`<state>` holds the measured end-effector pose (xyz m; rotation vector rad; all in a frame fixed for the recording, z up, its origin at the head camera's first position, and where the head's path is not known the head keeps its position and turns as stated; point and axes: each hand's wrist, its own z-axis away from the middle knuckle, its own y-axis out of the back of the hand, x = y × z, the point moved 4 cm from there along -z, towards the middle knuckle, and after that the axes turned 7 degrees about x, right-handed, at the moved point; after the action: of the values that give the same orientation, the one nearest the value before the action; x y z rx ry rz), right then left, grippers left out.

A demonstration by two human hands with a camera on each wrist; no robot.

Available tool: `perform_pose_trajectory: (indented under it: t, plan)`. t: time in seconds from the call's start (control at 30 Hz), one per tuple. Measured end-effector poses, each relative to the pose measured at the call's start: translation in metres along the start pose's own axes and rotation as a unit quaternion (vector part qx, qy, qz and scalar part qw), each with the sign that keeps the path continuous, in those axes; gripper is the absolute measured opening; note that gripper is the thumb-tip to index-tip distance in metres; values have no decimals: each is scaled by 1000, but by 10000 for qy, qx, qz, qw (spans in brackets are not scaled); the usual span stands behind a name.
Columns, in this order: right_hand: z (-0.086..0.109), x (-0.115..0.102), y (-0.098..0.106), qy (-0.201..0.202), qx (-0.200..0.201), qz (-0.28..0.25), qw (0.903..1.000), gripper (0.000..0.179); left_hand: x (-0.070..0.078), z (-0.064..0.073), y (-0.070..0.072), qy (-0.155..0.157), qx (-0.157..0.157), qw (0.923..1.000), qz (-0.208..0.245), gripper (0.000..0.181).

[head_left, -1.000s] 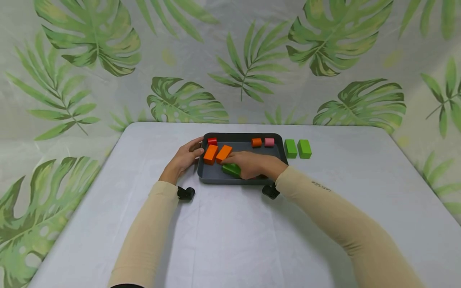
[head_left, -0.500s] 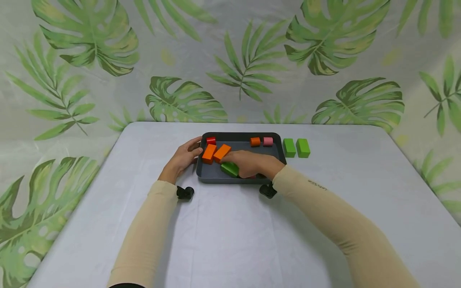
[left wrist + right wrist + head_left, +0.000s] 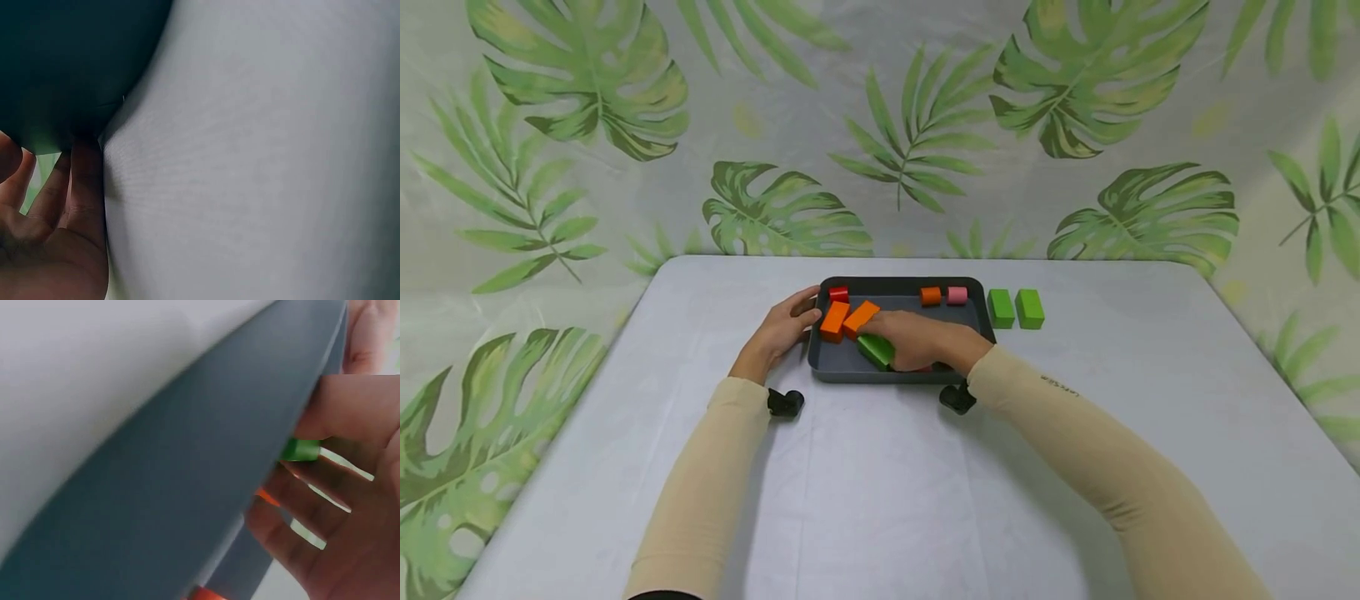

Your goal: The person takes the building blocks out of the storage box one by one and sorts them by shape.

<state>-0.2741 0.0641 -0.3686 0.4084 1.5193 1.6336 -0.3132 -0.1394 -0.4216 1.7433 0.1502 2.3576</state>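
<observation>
A dark grey tray sits on the white table. Along its left wall rests my left hand, thumb near the rim; in the left wrist view its fingers lie straight against the tray's outer side. Inside the tray my right hand pinches a dark green block, slanted, close to an orange block. The right wrist view shows only part of the green block between thumb and fingers. Another orange block stands to the left.
A red cylinder lies in the tray's far left corner. An orange cylinder and a pink cylinder lie at the far right. Outside, right of the tray, are two light green blocks. Something reddish peeks out beneath the right hand.
The dark green block has turned a little and shifted slightly left with my right hand. The nearby orange block also tilted a bit. The left hand stays at the tray's wall.
</observation>
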Motion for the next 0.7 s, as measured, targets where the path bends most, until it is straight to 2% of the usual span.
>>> perform_pose_trajectory:
  t: [0.3, 0.5, 0.7]
  plan:
    - [18, 11, 20, 38, 452, -201, 9988, 69, -3, -3, 0, -45, -38, 9999, 82, 56]
    - [41, 30, 38, 170, 977, -171, 9949, 68, -4, -4, 0, -1, -29, 10000, 73, 56]
    - [64, 55, 52, 35, 1168, -408, 9923, 69, -3, -2, 1, -19, -20, 10000, 50, 56]
